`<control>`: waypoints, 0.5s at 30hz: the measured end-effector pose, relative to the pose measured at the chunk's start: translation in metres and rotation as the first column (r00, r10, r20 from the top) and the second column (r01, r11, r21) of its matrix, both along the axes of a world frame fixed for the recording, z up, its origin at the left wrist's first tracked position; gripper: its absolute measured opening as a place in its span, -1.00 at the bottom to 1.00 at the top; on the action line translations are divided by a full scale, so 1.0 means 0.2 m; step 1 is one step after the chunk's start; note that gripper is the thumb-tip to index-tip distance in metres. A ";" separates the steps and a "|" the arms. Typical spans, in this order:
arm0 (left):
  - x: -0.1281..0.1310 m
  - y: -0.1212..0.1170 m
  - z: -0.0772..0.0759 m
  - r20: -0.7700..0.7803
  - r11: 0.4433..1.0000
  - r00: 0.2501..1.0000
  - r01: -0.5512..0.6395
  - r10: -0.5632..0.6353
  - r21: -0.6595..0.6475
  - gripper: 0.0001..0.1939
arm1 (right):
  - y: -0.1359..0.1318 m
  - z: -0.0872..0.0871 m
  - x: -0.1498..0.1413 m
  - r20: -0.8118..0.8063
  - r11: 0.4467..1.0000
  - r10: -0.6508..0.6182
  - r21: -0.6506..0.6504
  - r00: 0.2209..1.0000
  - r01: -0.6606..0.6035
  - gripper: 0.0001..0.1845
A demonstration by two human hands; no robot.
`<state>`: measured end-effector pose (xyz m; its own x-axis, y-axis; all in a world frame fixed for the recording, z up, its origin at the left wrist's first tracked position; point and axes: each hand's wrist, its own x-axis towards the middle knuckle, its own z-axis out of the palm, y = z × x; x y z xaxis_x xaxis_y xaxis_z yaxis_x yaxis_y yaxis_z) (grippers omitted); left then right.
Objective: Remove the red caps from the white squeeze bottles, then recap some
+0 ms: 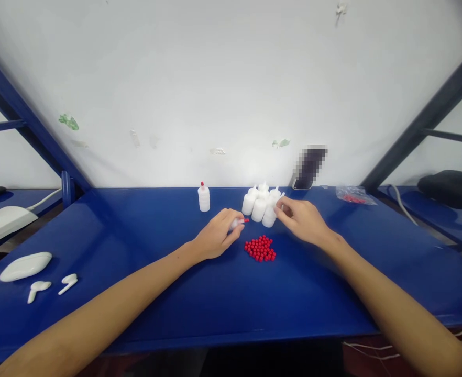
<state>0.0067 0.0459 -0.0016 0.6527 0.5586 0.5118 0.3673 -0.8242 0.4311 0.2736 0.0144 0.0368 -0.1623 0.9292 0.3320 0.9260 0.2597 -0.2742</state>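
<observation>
My left hand (220, 233) is closed around a small white squeeze bottle (234, 224), tipped on its side, with a red cap on its nozzle pointing right. The fingers of my right hand (304, 217) pinch at the top of a white squeeze bottle (269, 216) at the front right of a cluster. Several uncapped white bottles (258, 209) stand close together there, nozzles up. A loose heap of small red caps (260, 248) lies on the blue table in front of them. One white bottle (204, 199) with a red cap stands upright by itself, behind my left hand.
On the blue table (168, 324), white earbuds (69, 283) and their case (25, 266) lie at left. A phone (310, 167) leans against the wall behind. A plastic bag (355, 196) with red pieces lies back right. A power strip (3, 225) sits far left.
</observation>
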 end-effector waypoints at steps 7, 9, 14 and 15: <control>0.00 -0.01 0.00 -0.030 0.980 0.998 0.060 -0.056 0.191 -0.76 | -0.11 0.04 -0.13 -0.113 0.972 0.232 0.070 0.966 -0.226 -0.71; 0.01 -0.01 0.00 -0.034 0.954 0.994 0.114 -0.109 0.276 -0.79 | -0.14 0.04 -0.20 -0.060 0.914 0.406 0.024 0.912 -0.406 -0.70; 0.03 0.00 -0.01 -0.052 0.932 0.985 0.175 -0.167 0.317 -0.81 | -0.15 0.00 -0.28 -0.010 0.883 0.465 0.080 0.885 -0.463 -0.65; 0.04 0.00 -0.01 -0.051 0.930 0.987 0.160 -0.152 0.330 -0.82 | -0.14 -0.01 -0.27 -0.011 0.887 0.455 0.089 0.891 -0.452 -0.63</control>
<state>0.0143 0.0457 -0.0043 0.7327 0.2495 0.6332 0.2293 -0.9665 0.1155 0.2190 -0.0136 0.0340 -0.5479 0.7262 0.4152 0.6933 0.6719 -0.2605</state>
